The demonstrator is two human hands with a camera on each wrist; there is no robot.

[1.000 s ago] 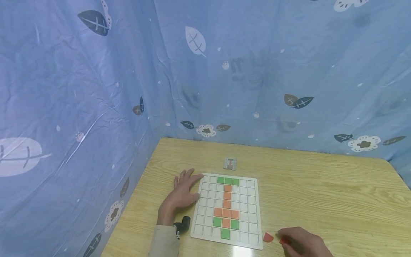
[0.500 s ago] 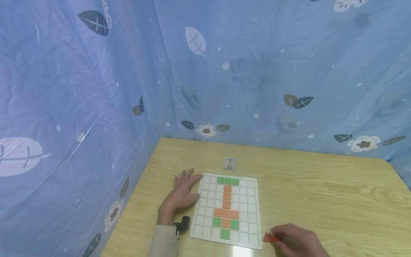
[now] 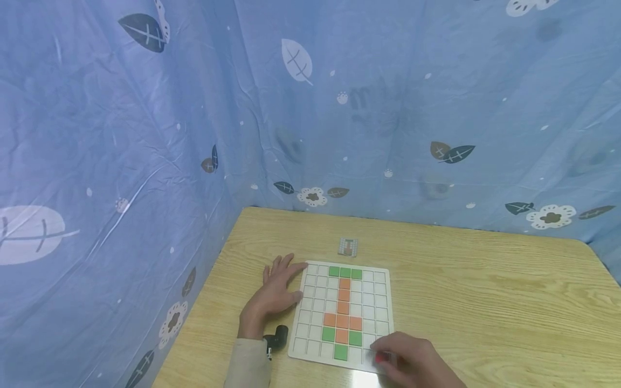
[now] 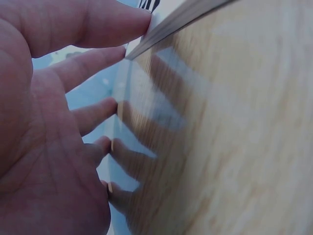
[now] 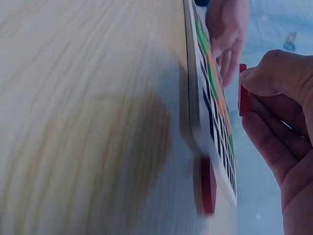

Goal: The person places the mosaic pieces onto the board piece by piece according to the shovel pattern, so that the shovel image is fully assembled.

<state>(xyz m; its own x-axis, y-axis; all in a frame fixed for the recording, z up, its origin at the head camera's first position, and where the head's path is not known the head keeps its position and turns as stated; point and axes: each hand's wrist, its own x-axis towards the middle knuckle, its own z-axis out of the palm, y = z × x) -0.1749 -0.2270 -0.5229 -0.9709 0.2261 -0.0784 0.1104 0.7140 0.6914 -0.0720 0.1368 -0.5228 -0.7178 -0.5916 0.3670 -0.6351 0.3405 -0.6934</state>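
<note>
A white grid board (image 3: 375, 302) lies on the wooden table, with several green tiles (image 3: 340, 352) and orange tiles (image 3: 343, 307) set in its squares. My left hand (image 3: 273, 293) rests at the board's left edge, its thumb and index finger touching the rim and the other fingers spread. Above the board's near right corner, my right hand (image 3: 412, 355) pinches a flat red piece (image 5: 243, 90) between thumb and fingers. In the right wrist view, a second red piece (image 5: 208, 186) lies on the table against the board's edge; the right hand hides it in the head view.
A small printed card (image 3: 347, 247) showing a grid pattern lies beyond the board. Blue leaf-patterned cloth (image 3: 368, 108) hangs behind and left of the wooden table (image 3: 485, 291). A black camera (image 3: 277, 338) sits on my left wrist.
My right hand has picked up a red piece at the table's right and moved left with it, over the board's near right corner. The left hand stays in place.
</note>
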